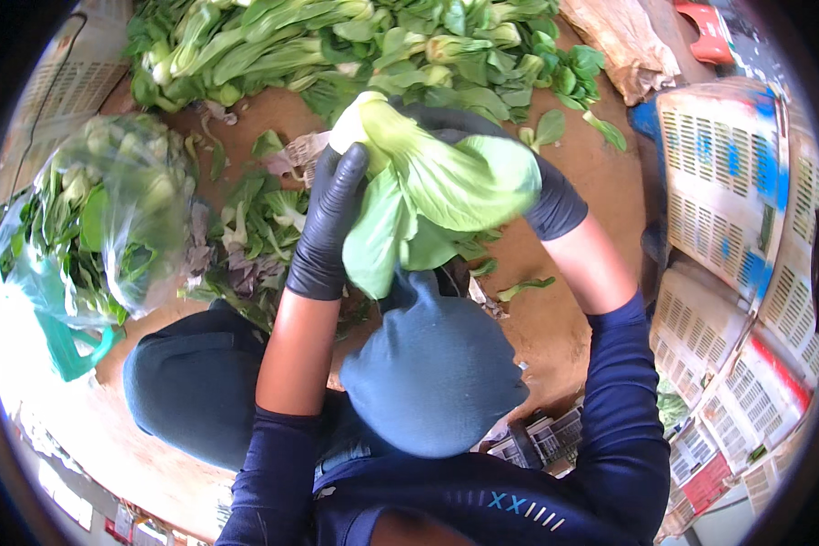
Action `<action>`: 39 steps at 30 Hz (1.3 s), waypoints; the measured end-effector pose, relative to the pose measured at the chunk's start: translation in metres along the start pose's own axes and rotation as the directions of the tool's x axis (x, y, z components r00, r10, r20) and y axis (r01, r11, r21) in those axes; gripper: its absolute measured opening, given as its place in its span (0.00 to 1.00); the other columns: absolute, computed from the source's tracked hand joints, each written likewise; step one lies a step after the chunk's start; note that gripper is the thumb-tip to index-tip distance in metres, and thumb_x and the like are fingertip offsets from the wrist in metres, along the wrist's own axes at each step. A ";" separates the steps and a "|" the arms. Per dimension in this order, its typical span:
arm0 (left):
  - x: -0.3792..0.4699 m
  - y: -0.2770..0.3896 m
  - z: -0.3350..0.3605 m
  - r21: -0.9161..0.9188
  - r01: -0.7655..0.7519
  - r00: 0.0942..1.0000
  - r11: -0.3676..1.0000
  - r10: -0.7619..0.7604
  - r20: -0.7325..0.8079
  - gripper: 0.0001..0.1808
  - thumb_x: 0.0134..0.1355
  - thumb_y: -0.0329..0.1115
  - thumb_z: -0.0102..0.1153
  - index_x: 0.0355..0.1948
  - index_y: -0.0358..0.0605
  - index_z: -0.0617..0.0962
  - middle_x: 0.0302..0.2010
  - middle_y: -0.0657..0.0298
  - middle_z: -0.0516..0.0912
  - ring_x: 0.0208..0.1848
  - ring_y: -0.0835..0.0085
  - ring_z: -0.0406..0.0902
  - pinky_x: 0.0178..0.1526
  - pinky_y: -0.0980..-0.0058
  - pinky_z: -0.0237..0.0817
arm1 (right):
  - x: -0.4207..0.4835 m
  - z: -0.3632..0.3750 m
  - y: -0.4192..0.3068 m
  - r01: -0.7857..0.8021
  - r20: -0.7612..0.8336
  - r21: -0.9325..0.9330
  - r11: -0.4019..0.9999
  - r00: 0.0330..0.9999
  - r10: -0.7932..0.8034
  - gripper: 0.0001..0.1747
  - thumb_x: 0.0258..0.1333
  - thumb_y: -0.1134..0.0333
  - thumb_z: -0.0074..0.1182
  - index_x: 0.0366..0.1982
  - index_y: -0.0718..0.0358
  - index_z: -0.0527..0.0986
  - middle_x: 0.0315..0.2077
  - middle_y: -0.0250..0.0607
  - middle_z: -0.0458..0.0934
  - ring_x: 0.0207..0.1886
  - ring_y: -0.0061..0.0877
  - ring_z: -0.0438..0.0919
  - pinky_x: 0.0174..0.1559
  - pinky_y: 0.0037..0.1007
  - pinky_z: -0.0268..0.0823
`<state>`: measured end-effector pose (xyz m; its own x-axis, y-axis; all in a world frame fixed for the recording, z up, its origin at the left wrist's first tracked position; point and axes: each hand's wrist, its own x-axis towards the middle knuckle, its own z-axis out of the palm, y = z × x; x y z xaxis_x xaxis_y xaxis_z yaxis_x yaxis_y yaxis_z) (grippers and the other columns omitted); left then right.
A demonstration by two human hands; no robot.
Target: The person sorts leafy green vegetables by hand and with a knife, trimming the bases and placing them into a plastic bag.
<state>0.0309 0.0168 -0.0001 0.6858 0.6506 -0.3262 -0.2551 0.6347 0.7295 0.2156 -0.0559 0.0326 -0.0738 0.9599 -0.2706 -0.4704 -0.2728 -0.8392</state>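
Observation:
A head of bok choy [443, 170] is held up in front of me, its pale base at the upper left and its leaves hanging down and to the right. My left hand [338, 194], in a black glove, grips the base with the thumb upright against it. Behind the leaves is my right hand [464, 123], also gloved in black; its fingers are mostly hidden, so its hold cannot be told. Loose leaves and trimmings [252, 239] lie on the floor below and to the left of the held head.
A large pile of bok choy [327, 54] spans the far side. Left stands a clear plastic bag of greens [123, 211]. Slatted plastic crates [716, 184] are stacked at right, near a brown crumpled sack [628, 48]. My covered knees [437, 368] are close below the hands.

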 end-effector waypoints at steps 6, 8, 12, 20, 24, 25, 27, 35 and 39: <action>-0.005 0.026 -0.013 0.060 -0.196 0.981 0.979 0.195 0.014 0.38 0.56 0.48 0.57 0.62 0.39 0.60 0.58 0.43 0.69 0.59 0.54 0.69 0.61 0.59 0.60 | -0.033 -0.004 -0.012 0.045 -0.385 -0.262 0.964 0.911 -0.147 0.20 0.62 0.60 0.48 0.49 0.67 0.69 0.38 0.41 0.76 0.44 0.24 0.76 0.47 0.26 0.68; -0.007 0.027 -0.020 0.086 -0.208 0.978 0.974 0.208 0.011 0.39 0.56 0.49 0.57 0.62 0.39 0.60 0.58 0.43 0.69 0.59 0.54 0.69 0.61 0.58 0.60 | -0.039 0.010 -0.016 0.024 -0.314 -0.138 0.990 0.947 -0.067 0.21 0.60 0.61 0.51 0.50 0.66 0.68 0.37 0.39 0.76 0.42 0.23 0.75 0.45 0.25 0.69; -0.008 0.027 -0.021 0.070 -0.206 0.978 0.976 0.207 0.003 0.41 0.55 0.49 0.56 0.64 0.39 0.57 0.58 0.43 0.68 0.59 0.54 0.68 0.62 0.57 0.59 | -0.020 0.031 -0.010 -0.033 -0.334 -0.729 0.684 0.889 -0.313 0.28 0.50 0.61 0.63 0.49 0.65 0.67 0.35 0.38 0.74 0.37 0.20 0.75 0.39 0.23 0.68; -0.017 0.025 -0.021 -0.232 -0.158 0.968 0.960 0.104 -0.229 0.37 0.54 0.46 0.59 0.62 0.44 0.62 0.54 0.55 0.73 0.54 0.62 0.72 0.58 0.63 0.63 | -0.031 0.021 0.022 0.028 -0.543 -0.275 0.961 0.821 -0.180 0.09 0.56 0.70 0.56 0.33 0.63 0.67 0.21 0.31 0.69 0.18 0.15 0.67 0.20 0.20 0.60; -0.005 0.034 -0.016 -0.133 -0.290 0.951 0.948 0.270 -0.150 0.35 0.51 0.39 0.61 0.58 0.45 0.62 0.56 0.52 0.71 0.57 0.60 0.71 0.60 0.63 0.61 | -0.093 -0.050 0.110 -0.218 -0.379 -0.748 0.626 0.916 -0.134 0.11 0.57 0.64 0.54 0.36 0.64 0.72 0.25 0.39 0.76 0.25 0.25 0.75 0.27 0.28 0.67; 0.001 0.032 -0.019 0.118 -0.369 0.925 0.922 0.377 -0.055 0.34 0.48 0.35 0.63 0.56 0.45 0.63 0.55 0.52 0.71 0.57 0.61 0.71 0.60 0.63 0.61 | -0.102 -0.061 0.121 -0.064 -0.065 -0.997 0.042 0.997 -0.029 0.15 0.56 0.61 0.55 0.38 0.65 0.74 0.27 0.43 0.79 0.31 0.28 0.79 0.32 0.30 0.70; 0.000 0.032 -0.014 0.406 -0.376 0.907 0.833 0.421 -0.023 0.35 0.39 0.22 0.67 0.50 0.42 0.66 0.47 0.57 0.74 0.52 0.67 0.73 0.56 0.70 0.64 | -0.096 -0.064 0.103 -0.242 -0.256 -0.952 0.187 0.965 -0.054 0.15 0.55 0.61 0.56 0.40 0.63 0.75 0.29 0.45 0.79 0.33 0.34 0.79 0.35 0.33 0.69; -0.009 0.020 -0.018 0.617 -0.241 0.941 0.749 0.336 -0.040 0.34 0.38 0.27 0.73 0.48 0.38 0.70 0.46 0.60 0.74 0.48 0.73 0.73 0.52 0.74 0.66 | 0.051 -0.109 0.000 -0.064 -0.075 -0.997 0.041 0.781 -0.620 0.13 0.50 0.72 0.54 0.41 0.62 0.76 0.37 0.44 0.79 0.42 0.37 0.78 0.45 0.35 0.70; -0.026 0.012 -0.022 0.604 -0.199 0.920 0.772 0.360 -0.156 0.34 0.39 0.24 0.71 0.50 0.39 0.69 0.46 0.60 0.75 0.47 0.73 0.74 0.52 0.74 0.67 | 0.095 -0.125 0.007 -0.165 -0.101 -0.951 -0.260 0.965 -0.241 0.26 0.46 0.72 0.58 0.50 0.60 0.69 0.47 0.44 0.73 0.51 0.38 0.72 0.51 0.37 0.66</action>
<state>-0.0049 0.0166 0.0038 0.4326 0.8920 -0.1314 0.0782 0.1080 0.9911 0.3154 0.0254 -0.0579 0.1314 0.9856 -0.1065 0.9712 -0.1496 -0.1857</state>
